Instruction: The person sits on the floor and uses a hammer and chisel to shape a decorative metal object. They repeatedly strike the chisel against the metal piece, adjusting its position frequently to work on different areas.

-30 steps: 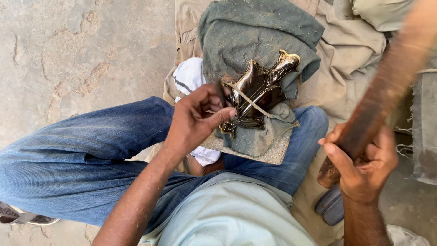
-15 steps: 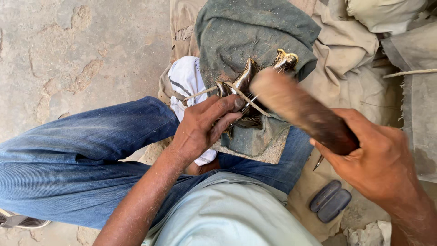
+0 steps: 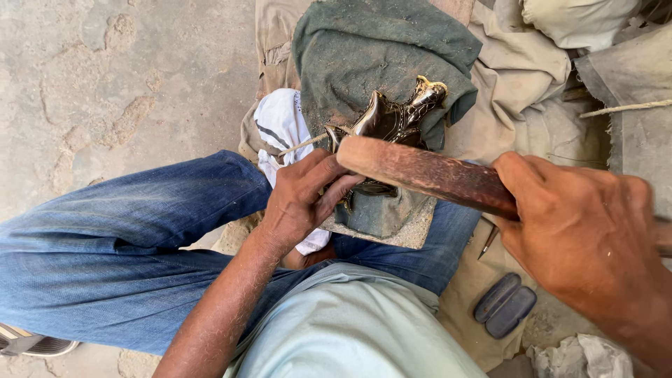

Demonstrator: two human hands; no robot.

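The right hand [image 3: 581, 238] grips the wooden stick [image 3: 427, 175], now swung down onto the thin tool [image 3: 304, 143] that the left hand [image 3: 304, 203] pinches against the shiny metal piece [image 3: 392, 119].

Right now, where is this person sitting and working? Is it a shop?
Probably an outdoor or floor-level craft workshop. The person sits on rough stone ground over worn cloths, right hand swinging a wooden mallet at a shiny metal piece.

The right hand [image 3: 588, 231] has swung the wooden stick [image 3: 427, 175] down onto the metal piece [image 3: 392, 122].
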